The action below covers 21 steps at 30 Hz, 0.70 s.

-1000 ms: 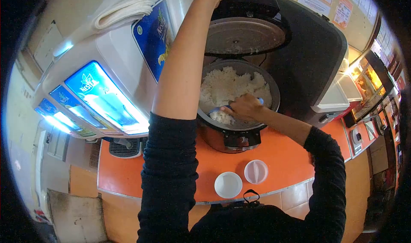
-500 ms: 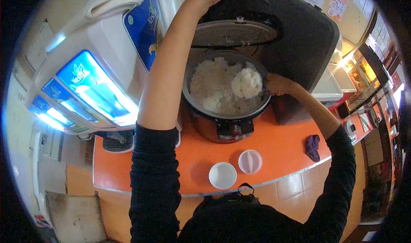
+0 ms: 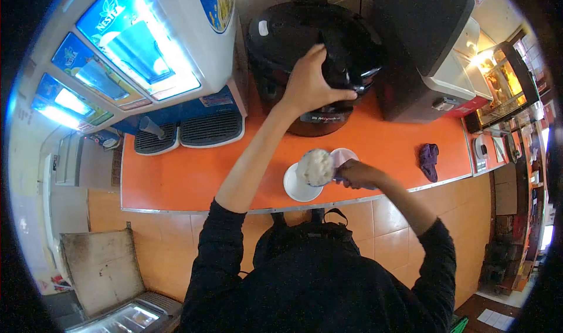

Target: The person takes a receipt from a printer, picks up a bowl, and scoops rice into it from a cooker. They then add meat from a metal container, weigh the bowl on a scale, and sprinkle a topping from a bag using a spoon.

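Left hand (image 3: 314,83) spread flat, far on the shut rice cooker (image 3: 281,34), steadying it. Right hand (image 3: 359,173) clenches heaped rice scoop (image 3: 315,167) directly over near white bowl (image 3: 295,189), probably against spills.

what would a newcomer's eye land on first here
The heaped scoop of rice, held by the right hand above a white bowl at the front edge of the orange counter. Next, the left hand spread on the shut black rice cooker at the back, and the lit drinks dispenser glowing blue at the upper left.
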Each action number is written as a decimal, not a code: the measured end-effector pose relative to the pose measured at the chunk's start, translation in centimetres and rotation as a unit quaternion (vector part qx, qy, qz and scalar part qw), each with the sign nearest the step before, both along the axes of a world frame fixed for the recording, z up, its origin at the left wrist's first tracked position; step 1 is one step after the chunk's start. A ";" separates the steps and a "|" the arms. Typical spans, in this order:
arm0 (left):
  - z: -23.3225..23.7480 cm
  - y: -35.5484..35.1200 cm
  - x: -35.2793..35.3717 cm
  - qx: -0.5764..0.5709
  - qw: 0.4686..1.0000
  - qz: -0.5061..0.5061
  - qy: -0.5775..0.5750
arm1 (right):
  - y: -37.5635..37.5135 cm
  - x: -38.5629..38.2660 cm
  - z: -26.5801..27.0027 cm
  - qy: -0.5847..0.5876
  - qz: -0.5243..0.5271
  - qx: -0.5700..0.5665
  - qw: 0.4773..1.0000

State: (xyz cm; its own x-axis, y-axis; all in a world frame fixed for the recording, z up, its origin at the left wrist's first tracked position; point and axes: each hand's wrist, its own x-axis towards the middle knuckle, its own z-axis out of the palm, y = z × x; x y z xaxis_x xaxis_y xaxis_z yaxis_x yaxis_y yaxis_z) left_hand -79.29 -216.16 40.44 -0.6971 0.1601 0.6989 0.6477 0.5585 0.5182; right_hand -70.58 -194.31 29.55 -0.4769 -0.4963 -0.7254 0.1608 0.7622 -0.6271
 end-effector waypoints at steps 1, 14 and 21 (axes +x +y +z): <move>-0.8 -0.1 0.3 -0.011 0.999 0.001 -0.045 | -0.5 0.2 -2.8 0.005 0.005 0.052 0.999; -16.5 -5.1 12.8 0.144 0.972 0.108 -0.148 | -5.2 10.0 -10.0 0.512 -0.004 0.092 0.854; -25.4 -4.8 19.9 0.223 0.692 -0.041 -0.685 | -3.1 4.3 -0.9 0.413 -0.049 0.074 0.906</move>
State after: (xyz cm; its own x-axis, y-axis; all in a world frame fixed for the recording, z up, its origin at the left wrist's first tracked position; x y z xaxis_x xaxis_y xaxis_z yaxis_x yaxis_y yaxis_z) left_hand -59.44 -220.97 14.99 -0.7555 0.2196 -0.6172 -0.6028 0.1359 0.7862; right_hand -66.29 -197.39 28.70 -0.9244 -0.3482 -0.1558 -0.2454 0.8555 -0.4560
